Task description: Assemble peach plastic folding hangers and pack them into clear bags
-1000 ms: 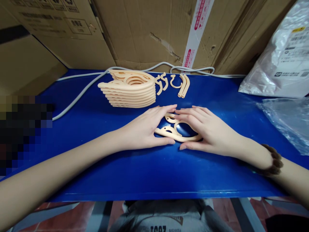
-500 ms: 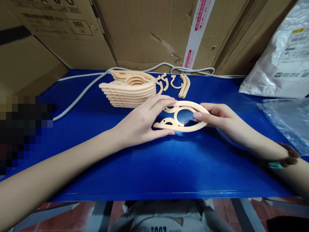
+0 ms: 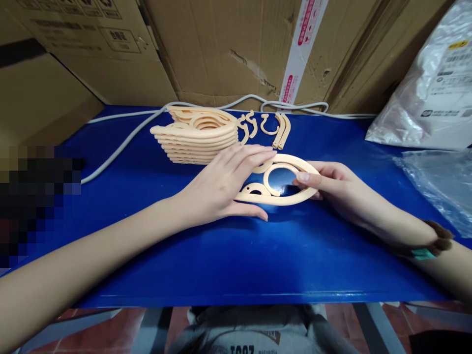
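A cream plastic folding hanger (image 3: 291, 200), folded into a leaf shape with its hook curled inside, is held just above the blue table. My right hand (image 3: 332, 179) pinches its rounded right end, thumb on top and fingers underneath. Over its left end lies my left hand (image 3: 230, 182), fingers stretched out and thumb spread away from the lower edge. That left end is partly hidden under the palm. Behind my left hand stands a stack of similar folded hangers (image 3: 199, 142).
Loose cream hooks (image 3: 252, 124) and curved hanger arms (image 3: 282, 132) lie at the back of the blue table (image 3: 236, 260). A grey cable (image 3: 123, 150) runs along the rear by cardboard boxes (image 3: 228, 49). Plastic packaging (image 3: 420, 93) occupies the right side.
My left thumb has come away from the hanger's lower edge, and the left hand's fingers have slid slightly right over it. The right hand keeps its pinch, with the hanger tilted slightly.
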{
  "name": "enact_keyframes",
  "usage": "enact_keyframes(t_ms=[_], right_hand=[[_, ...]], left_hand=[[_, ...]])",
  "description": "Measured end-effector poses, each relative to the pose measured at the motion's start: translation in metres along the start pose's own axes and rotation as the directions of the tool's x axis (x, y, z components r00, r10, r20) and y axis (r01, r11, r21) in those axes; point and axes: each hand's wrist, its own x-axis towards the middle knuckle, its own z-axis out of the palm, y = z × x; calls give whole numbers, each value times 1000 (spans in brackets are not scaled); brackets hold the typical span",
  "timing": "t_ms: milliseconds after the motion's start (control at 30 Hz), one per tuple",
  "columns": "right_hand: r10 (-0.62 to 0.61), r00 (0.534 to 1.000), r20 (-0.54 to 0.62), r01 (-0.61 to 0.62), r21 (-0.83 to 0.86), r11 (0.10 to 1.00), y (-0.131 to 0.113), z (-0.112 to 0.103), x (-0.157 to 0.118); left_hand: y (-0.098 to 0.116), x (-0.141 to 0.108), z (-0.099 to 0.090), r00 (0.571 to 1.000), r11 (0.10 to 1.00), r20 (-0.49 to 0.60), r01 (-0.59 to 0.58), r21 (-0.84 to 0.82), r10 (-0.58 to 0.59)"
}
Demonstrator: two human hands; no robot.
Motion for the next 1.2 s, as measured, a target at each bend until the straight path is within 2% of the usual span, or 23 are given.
enact_keyframes(t_ms=[267, 533, 800, 1200], right_hand=[[8, 1000, -7, -8, 16, 1000, 1, 0, 0], [6, 1000, -10, -6, -15, 1000, 3, 0, 1], [-18, 999, 42, 18, -10, 1000, -1, 2, 2], [-23, 999, 45, 28, -113, 993, -6, 3, -1]], left_hand=[[0, -1, 2, 1000, 997, 10, -5, 73, 5], [1, -2, 3, 999, 973, 14, -32, 230, 29], [10, 1, -9, 999, 970, 32, -37, 239, 30], [18, 4, -18, 999, 963, 2, -34, 268, 34]])
